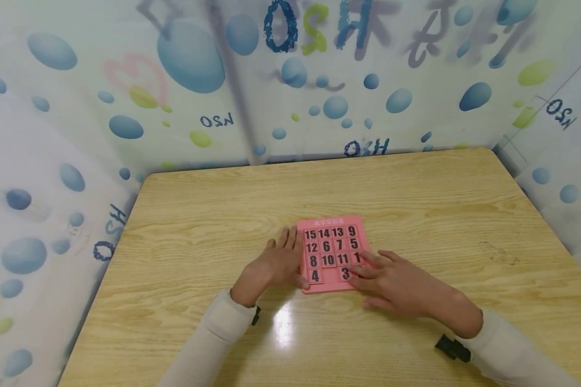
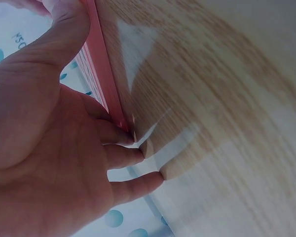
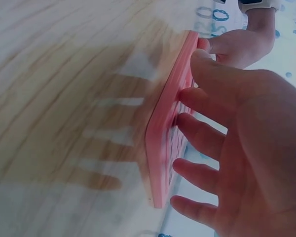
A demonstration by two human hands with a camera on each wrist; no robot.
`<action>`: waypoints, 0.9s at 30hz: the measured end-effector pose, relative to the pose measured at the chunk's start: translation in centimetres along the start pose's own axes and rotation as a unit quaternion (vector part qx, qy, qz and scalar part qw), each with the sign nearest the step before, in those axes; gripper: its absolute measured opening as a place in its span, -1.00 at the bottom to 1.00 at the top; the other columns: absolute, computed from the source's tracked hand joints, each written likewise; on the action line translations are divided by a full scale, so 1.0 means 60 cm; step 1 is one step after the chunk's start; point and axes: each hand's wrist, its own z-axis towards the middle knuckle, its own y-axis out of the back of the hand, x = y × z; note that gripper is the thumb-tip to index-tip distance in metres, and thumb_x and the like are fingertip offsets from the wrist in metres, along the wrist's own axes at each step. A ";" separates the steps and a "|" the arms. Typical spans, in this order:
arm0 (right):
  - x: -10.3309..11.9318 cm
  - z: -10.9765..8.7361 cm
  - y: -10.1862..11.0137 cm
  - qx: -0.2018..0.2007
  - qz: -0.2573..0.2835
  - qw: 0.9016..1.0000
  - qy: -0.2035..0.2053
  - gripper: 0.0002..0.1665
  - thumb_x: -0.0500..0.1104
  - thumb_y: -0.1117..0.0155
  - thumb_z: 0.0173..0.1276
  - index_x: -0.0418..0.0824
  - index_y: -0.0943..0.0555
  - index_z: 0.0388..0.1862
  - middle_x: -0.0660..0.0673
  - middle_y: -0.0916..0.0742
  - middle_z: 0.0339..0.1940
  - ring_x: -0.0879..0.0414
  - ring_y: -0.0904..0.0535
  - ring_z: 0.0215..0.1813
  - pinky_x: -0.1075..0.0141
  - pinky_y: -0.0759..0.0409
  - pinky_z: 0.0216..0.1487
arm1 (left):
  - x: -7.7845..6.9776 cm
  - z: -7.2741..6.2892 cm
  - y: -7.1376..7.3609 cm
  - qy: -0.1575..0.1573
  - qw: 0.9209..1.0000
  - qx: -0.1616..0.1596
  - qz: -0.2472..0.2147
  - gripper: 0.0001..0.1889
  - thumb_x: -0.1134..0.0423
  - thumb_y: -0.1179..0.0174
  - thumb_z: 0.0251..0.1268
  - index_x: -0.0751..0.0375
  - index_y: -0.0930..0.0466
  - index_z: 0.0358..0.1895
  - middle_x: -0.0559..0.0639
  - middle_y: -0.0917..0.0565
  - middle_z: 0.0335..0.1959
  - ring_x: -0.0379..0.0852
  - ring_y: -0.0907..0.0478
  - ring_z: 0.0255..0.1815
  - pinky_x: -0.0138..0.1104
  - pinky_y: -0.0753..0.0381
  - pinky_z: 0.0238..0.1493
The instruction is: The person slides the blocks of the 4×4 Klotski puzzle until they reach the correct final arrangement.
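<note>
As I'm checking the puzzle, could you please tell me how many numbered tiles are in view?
14 numbered tiles show: four in each of the upper three rows, 4 and 3 at the bottom; another may be hidden under the right hand.

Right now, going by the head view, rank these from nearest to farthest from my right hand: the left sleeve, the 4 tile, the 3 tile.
From the right hand:
1. 3 tile: bottom row, just left of the hand.
2. 4 tile: bottom row, left corner.
3. Left sleeve: farther left, beyond the puzzle.
</note>
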 end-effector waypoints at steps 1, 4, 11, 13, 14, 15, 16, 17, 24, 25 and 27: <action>0.001 0.002 0.001 -0.003 0.002 1.000 0.003 -0.39 0.21 -0.09 0.47 0.01 -0.51 0.40 -0.04 -0.53 0.42 -0.25 -0.31 0.49 -0.26 -0.32 0.36 | 0.000 0.000 0.000 0.000 1.000 0.000 -0.001 0.26 -0.29 -0.28 0.12 0.34 0.35 0.59 0.27 0.34 0.61 0.20 0.38 0.63 0.09 0.08 0.57; 0.007 0.013 0.000 -0.009 -0.001 1.000 0.012 -0.37 0.22 -0.10 0.46 0.02 -0.48 0.42 -0.02 -0.51 0.44 -0.23 -0.28 0.51 -0.24 -0.30 0.39 | 0.000 -0.001 0.001 0.003 1.000 0.001 -0.002 0.25 -0.29 -0.28 0.12 0.33 0.35 0.59 0.26 0.35 0.61 0.19 0.39 0.63 0.09 0.09 0.57; 0.036 0.054 -0.007 -0.012 -0.001 0.999 0.034 -0.30 0.26 -0.04 0.47 -0.01 -0.39 0.49 -0.04 -0.45 0.49 -0.21 -0.23 0.54 -0.21 -0.23 0.45 | 0.000 0.001 -0.003 0.005 1.000 -0.003 -0.007 0.26 -0.28 -0.29 0.11 0.33 0.34 0.59 0.26 0.33 0.61 0.19 0.37 0.63 0.09 0.07 0.57; 0.043 0.063 -0.007 -0.008 -0.008 0.999 0.039 -0.31 0.26 -0.02 0.48 0.00 -0.41 0.48 -0.03 -0.45 0.49 -0.21 -0.23 0.54 -0.20 -0.23 0.46 | -0.001 0.003 -0.004 0.003 1.000 -0.005 -0.003 0.26 -0.28 -0.30 0.11 0.34 0.34 0.59 0.27 0.33 0.61 0.19 0.37 0.63 0.09 0.07 0.57; 0.046 0.066 -0.008 -0.006 -0.013 0.999 0.040 -0.32 0.27 -0.01 0.49 0.01 -0.42 0.47 -0.02 -0.45 0.49 -0.20 -0.23 0.54 -0.19 -0.24 0.46 | -0.001 0.003 -0.004 0.003 1.000 -0.005 0.000 0.26 -0.28 -0.30 0.11 0.33 0.34 0.59 0.27 0.33 0.61 0.19 0.37 0.63 0.08 0.07 0.57; 0.048 0.068 -0.008 -0.003 -0.017 0.999 0.040 -0.33 0.27 0.00 0.49 0.02 -0.43 0.46 -0.01 -0.45 0.49 -0.20 -0.23 0.54 -0.18 -0.23 0.47 | -0.002 0.004 -0.004 0.003 1.000 -0.006 0.003 0.26 -0.28 -0.30 0.11 0.34 0.33 0.59 0.27 0.32 0.61 0.20 0.36 0.63 0.08 0.07 0.57; 0.050 0.070 -0.008 0.000 -0.021 0.999 0.039 -0.33 0.27 0.01 0.50 0.03 -0.43 0.46 -0.01 -0.45 0.49 -0.19 -0.23 0.54 -0.18 -0.23 0.47 | -0.002 0.004 -0.004 0.002 1.000 -0.007 0.005 0.25 -0.28 -0.30 0.12 0.34 0.32 0.59 0.27 0.31 0.61 0.20 0.35 0.63 0.08 0.06 0.57; 0.050 0.071 -0.007 0.004 -0.024 0.999 0.038 -0.34 0.27 0.02 0.50 0.04 -0.43 0.46 0.00 -0.45 0.49 -0.19 -0.23 0.55 -0.17 -0.23 0.47 | -0.002 0.004 -0.004 0.003 1.000 -0.007 0.007 0.25 -0.28 -0.30 0.12 0.33 0.33 0.59 0.27 0.32 0.61 0.19 0.36 0.63 0.08 0.07 0.57; 0.043 0.064 -0.006 0.013 -0.005 1.000 0.024 -0.38 0.25 0.02 0.51 0.04 -0.48 0.42 -0.01 -0.47 0.47 -0.21 -0.24 0.54 -0.18 -0.22 0.47 | -0.004 0.003 -0.003 0.008 1.000 -0.005 -0.004 0.26 -0.27 -0.32 0.10 0.33 0.33 0.59 0.25 0.32 0.61 0.18 0.36 0.63 0.08 0.07 0.57; 0.041 0.062 -0.006 0.013 -0.001 1.000 0.023 -0.38 0.26 0.01 0.50 0.04 -0.49 0.42 -0.01 -0.48 0.47 -0.22 -0.25 0.53 -0.19 -0.21 0.47 | -0.004 0.003 -0.003 0.008 1.000 -0.005 -0.005 0.27 -0.27 -0.32 0.10 0.33 0.34 0.59 0.25 0.32 0.61 0.18 0.37 0.63 0.08 0.07 0.57; 0.037 0.057 -0.006 0.017 0.002 1.000 0.018 -0.38 0.26 0.02 0.50 0.05 -0.48 0.42 -0.01 -0.47 0.47 -0.22 -0.23 0.54 -0.21 -0.19 0.48 | -0.004 0.004 -0.003 0.009 1.000 -0.004 -0.004 0.27 -0.27 -0.32 0.10 0.33 0.35 0.59 0.25 0.33 0.61 0.17 0.37 0.63 0.08 0.07 0.57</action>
